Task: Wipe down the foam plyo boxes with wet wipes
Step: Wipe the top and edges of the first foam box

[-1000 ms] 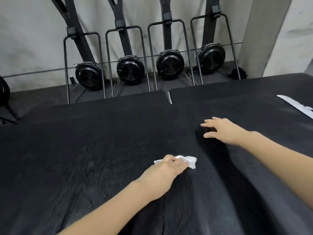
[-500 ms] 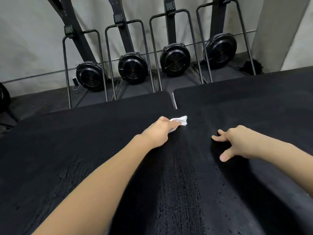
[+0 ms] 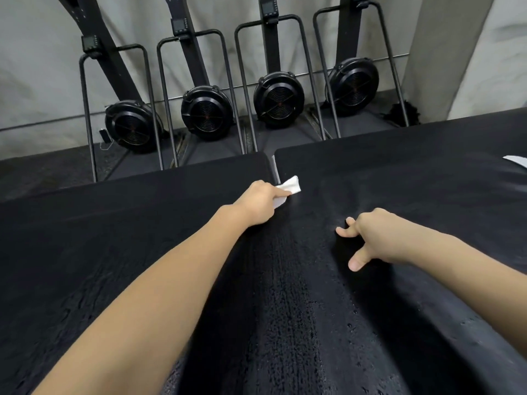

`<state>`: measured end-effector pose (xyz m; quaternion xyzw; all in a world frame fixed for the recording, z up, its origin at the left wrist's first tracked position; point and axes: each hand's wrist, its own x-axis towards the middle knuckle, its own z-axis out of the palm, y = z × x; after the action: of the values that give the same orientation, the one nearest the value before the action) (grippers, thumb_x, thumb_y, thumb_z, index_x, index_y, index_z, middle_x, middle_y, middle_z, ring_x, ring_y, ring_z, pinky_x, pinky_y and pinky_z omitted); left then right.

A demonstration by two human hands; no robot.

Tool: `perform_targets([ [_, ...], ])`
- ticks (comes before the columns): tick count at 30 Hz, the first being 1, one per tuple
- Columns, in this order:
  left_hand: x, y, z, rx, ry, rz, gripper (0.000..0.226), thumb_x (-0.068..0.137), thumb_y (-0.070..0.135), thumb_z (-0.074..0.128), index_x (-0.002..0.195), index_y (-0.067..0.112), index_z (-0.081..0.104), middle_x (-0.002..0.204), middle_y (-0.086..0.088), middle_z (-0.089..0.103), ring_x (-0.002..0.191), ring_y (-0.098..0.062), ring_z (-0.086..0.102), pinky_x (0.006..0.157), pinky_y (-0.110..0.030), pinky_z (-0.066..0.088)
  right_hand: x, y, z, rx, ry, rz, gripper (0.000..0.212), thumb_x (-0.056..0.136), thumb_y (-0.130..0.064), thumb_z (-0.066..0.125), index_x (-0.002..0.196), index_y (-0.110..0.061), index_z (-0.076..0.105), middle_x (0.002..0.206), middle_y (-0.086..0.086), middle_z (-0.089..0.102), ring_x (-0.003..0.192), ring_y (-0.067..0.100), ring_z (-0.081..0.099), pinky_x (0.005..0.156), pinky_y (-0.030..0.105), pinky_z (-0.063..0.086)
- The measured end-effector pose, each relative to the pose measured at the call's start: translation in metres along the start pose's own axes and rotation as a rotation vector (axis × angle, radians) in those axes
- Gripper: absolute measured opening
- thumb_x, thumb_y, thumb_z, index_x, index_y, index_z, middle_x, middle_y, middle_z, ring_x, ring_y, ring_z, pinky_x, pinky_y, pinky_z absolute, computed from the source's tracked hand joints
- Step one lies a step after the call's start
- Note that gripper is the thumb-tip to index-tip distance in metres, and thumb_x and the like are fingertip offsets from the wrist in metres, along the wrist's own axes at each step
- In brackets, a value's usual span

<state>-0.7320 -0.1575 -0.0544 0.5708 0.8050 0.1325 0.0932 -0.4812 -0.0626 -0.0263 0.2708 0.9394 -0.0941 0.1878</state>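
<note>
Black foam box top (wet-streaked), white wipe under left hand fingers' grip.

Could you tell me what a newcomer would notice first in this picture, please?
Probably the white wet wipe under the left hand, pressed onto the black foam plyo box near the seam at its far edge. The right hand braces on fingertips beside it, and four black fan machines line the wall behind.

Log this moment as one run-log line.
left hand: presses crumpled white wet wipe | site: far seam of black foam plyo boxes | right hand: fingers braced on box top
</note>
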Motion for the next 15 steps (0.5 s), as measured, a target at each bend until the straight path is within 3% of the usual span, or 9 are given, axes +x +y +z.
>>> perform_targets([
  [1, -0.011, 0.003, 0.003, -0.042, -0.018, 0.067, 0.037, 0.106, 0.021, 0.050, 0.139, 0.032, 0.061, 0.108, -0.005, 0.069, 0.089, -0.010, 0.059, 0.084, -0.015, 0.040, -0.001, -0.001, -0.001, -0.016, -0.002, 0.001, 0.086, 0.077, -0.053, 0.077, 0.152, -0.034, 0.037, 0.156, -0.009, 0.038, 0.129, 0.020, 0.048, 0.100, 0.031, 0.045],
  [3, -0.035, 0.010, 0.006, -0.121, -0.084, 0.191, 0.035, 0.104, 0.028, 0.056, 0.133, 0.046, 0.061, 0.100, 0.013, 0.070, 0.086, 0.001, 0.057, 0.091, -0.017, 0.047, -0.001, -0.002, 0.000, -0.047, -0.006, 0.003, 0.086, 0.079, -0.053, 0.075, 0.153, -0.034, 0.035, 0.156, -0.007, 0.038, 0.130, 0.020, 0.047, 0.101, 0.032, 0.045],
  [5, -0.044, 0.010, 0.008, -0.112, -0.150, 0.241, 0.043, 0.102, 0.019, 0.057, 0.130, 0.051, 0.060, 0.089, 0.021, 0.065, 0.082, 0.003, 0.054, 0.092, -0.017, 0.049, -0.002, -0.002, 0.001, -0.051, -0.010, 0.004, 0.086, 0.080, -0.053, 0.074, 0.154, -0.034, 0.033, 0.158, -0.007, 0.035, 0.132, 0.021, 0.044, 0.102, 0.032, 0.044],
  [7, -0.039, 0.006, 0.007, -0.057, -0.157, 0.199, 0.045, 0.098, 0.006, 0.058, 0.124, 0.041, 0.069, 0.098, 0.016, 0.071, 0.089, -0.001, 0.061, 0.090, -0.021, 0.051, -0.003, -0.003, 0.001, -0.050, -0.012, 0.011, 0.086, 0.081, -0.053, 0.073, 0.154, -0.034, 0.031, 0.159, -0.008, 0.033, 0.133, 0.021, 0.043, 0.101, 0.030, 0.043],
  [9, -0.027, 0.004, 0.006, 0.043, -0.090, 0.195, 0.043, 0.091, -0.005, 0.053, 0.094, 0.031, 0.077, 0.086, 0.006, 0.068, 0.075, -0.011, 0.056, 0.076, -0.036, 0.051, -0.003, -0.003, 0.001, -0.067, -0.012, 0.013, 0.086, 0.082, -0.054, 0.071, 0.155, -0.035, 0.029, 0.160, -0.007, 0.030, 0.133, 0.021, 0.044, 0.101, 0.029, 0.043],
  [10, -0.019, 0.005, 0.007, 0.095, -0.054, 0.180, 0.038, 0.086, -0.009, 0.049, 0.076, 0.024, 0.066, 0.077, 0.001, 0.061, 0.067, -0.014, 0.044, 0.069, -0.044, 0.048, -0.002, -0.003, 0.001, -0.072, -0.015, 0.016, 0.086, 0.083, -0.055, 0.070, 0.155, -0.035, 0.028, 0.162, -0.008, 0.027, 0.134, 0.021, 0.043, 0.101, 0.029, 0.042],
  [11, -0.013, 0.010, 0.004, 0.135, -0.024, 0.143, 0.032, 0.083, -0.009, 0.046, 0.070, 0.020, 0.053, 0.074, -0.003, 0.055, 0.066, -0.015, 0.037, 0.066, -0.045, 0.045, -0.002, -0.003, 0.002, -0.072, -0.021, 0.018, 0.087, 0.083, -0.055, 0.070, 0.156, -0.036, 0.027, 0.163, -0.009, 0.024, 0.135, 0.021, 0.041, 0.102, 0.029, 0.042],
  [12, -0.007, 0.014, 0.003, 0.156, 0.016, 0.117, 0.031, 0.085, -0.006, 0.046, 0.073, 0.022, 0.050, 0.077, -0.003, 0.053, 0.069, -0.016, 0.038, 0.067, -0.041, 0.044, -0.001, -0.003, 0.003, -0.065, -0.023, 0.020, 0.087, 0.083, -0.055, 0.070, 0.156, -0.036, 0.026, 0.164, -0.009, 0.022, 0.136, 0.021, 0.040, 0.103, 0.029, 0.042],
  [15, 0.003, 0.022, 0.006, 0.135, 0.100, 0.037, 0.029, 0.094, 0.005, 0.050, 0.080, 0.028, 0.062, 0.085, -0.001, 0.055, 0.078, -0.021, 0.047, 0.073, -0.036, 0.047, 0.003, -0.001, 0.005, -0.036, -0.014, 0.016, 0.087, 0.082, -0.053, 0.072, 0.155, -0.036, 0.029, 0.164, -0.009, 0.021, 0.138, 0.021, 0.039, 0.101, 0.028, 0.043],
])
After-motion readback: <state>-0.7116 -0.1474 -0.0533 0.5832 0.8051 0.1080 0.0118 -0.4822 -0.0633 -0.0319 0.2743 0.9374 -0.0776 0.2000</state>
